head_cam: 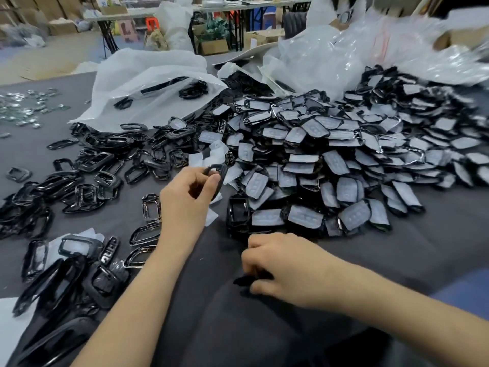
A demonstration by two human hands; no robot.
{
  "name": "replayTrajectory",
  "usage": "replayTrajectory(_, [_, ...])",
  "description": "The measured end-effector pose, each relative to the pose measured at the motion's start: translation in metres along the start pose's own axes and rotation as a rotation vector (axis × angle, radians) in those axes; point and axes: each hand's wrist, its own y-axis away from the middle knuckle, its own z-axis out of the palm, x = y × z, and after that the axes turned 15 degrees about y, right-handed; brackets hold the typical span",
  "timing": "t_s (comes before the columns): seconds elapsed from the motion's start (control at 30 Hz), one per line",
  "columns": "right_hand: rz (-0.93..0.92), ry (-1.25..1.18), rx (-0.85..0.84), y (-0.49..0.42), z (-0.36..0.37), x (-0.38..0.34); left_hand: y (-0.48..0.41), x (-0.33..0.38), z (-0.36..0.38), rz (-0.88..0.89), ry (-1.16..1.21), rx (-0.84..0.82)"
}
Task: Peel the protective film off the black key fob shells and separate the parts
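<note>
Underneath everything, a dark grey table (344, 274), running from the near edge to the far clutter. Across its right and far-centre part, a broad heap of black key fob shells (330, 154), most with pale protective film uppermost. Behind the heap, far right, crumpled clear plastic bags (357, 54); far centre-left, a white bag (148, 83) with a few black pieces inside. Along the left side, from far to near, a loose spread of bare black frames (87, 176), glossy and overlapping. At the far left, well apart from the rest, a scatter of small silvery parts (23, 107).

Between the frames and the heap, the left hand (188, 194), reaching in from the near-left on a long forearm, raised above the table, back of the hand toward the camera. Fingers curled, thumb and forefinger pinching a thin black frame (223, 174) held on edge, just beside the heap's left fringe. Nearer and to the right, the right hand (280, 266), entering from the near-right corner, knuckles up, low over the cloth. Fingers clenched round a small black part (243, 280), only its left tip showing, too blurred to name more closely.

Just far of the left hand, a few loose film pieces (209, 154). At the heap's near-left edge, one glossy black shell (238, 210), hollow side up.
</note>
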Motion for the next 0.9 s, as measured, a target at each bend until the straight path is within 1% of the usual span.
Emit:
replayTrajectory(0.1, [-0.016,-0.147,-0.007,-0.005,0.0,0.003,0.001,-0.001,0.002,-0.055,0.036,0.034])
replayTrajectory(0.17, [0.005,-0.331,0.051,-0.009,-0.006,0.009,0.001,0.002,0.003,-0.083,0.099,0.07])
replayTrajectory(0.2, [0.054,-0.425,0.113,-0.014,-0.01,0.015,0.001,0.003,0.003,-0.1,0.135,0.092])
replayTrajectory(0.33, [0.314,-0.716,0.456,-0.048,-0.03,0.05,0.001,0.008,-0.001,-0.156,0.249,0.136])
replayTrajectory(0.4, [0.371,-0.873,0.58,-0.069,-0.037,0.059,0.0,0.008,-0.002,-0.159,0.287,0.144])
replayTrajectory(0.43, [0.378,-0.945,0.605,-0.079,-0.037,0.059,0.0,0.007,-0.002,-0.166,0.299,0.14])
replayTrajectory(0.5, [0.366,-1.073,0.616,-0.098,-0.029,0.056,0.0,0.004,-0.002,-0.18,0.32,0.122])
replayTrajectory(0.6, [0.351,-1.187,0.648,-0.11,-0.013,0.05,-0.001,0.003,-0.001,-0.168,0.321,0.103])
replayTrajectory(0.7, [0.307,-1.288,0.647,-0.109,-0.006,0.05,-0.001,0.004,0.0,-0.194,0.422,0.095])
replayTrajectory(0.9, [0.196,-1.495,0.601,-0.106,-0.009,0.051,0.002,0.002,0.001,-0.177,0.383,0.027])
